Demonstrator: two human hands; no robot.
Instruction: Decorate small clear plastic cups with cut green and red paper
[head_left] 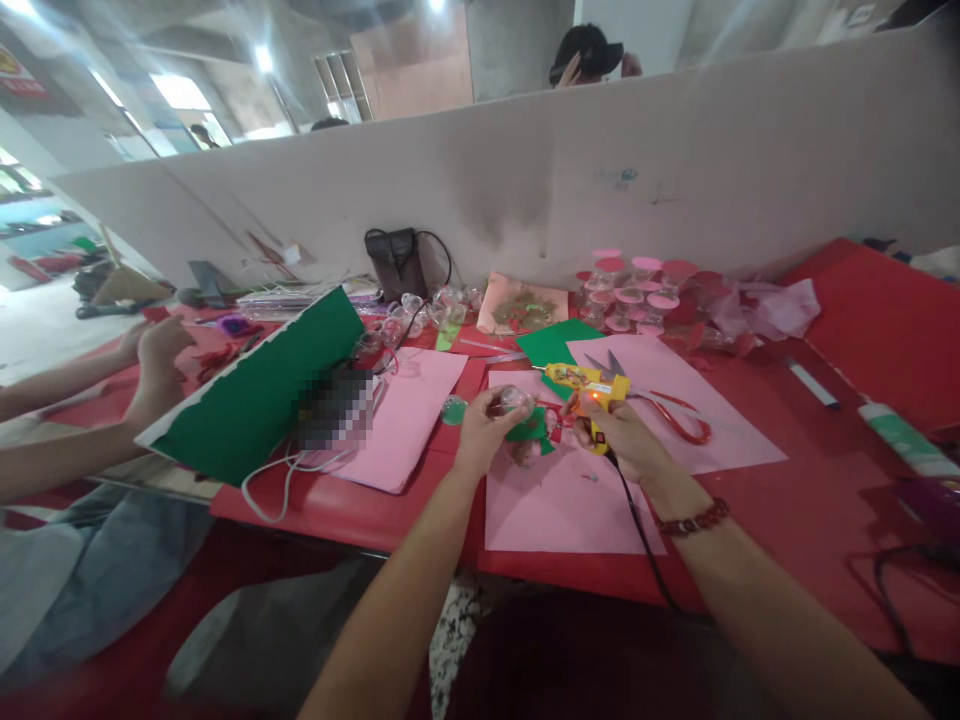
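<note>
Right grip (621, 432) holds glue gun (571, 377) (partly hiding red-handled scissors (660, 401)).

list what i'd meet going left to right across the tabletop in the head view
Green board, the wearer's left hand, yellow glue gun, red scissor handles, white marker, green-and-white tube.

Head cam: fwd-and-down view

Single cam, on wearer's head, faces fwd & down, close over red tabletop (795, 545). Forearms (416, 570) enter from 7 & 4 o'clock; L hand (484, 428) & R hand (624, 435) lie nr frame ctr, at close range. Partition (300, 215) spans 12 o'clock, farther off; room (202, 45) shows beyond at 10–11. Pic squeezed vert. by a quarter.
</note>
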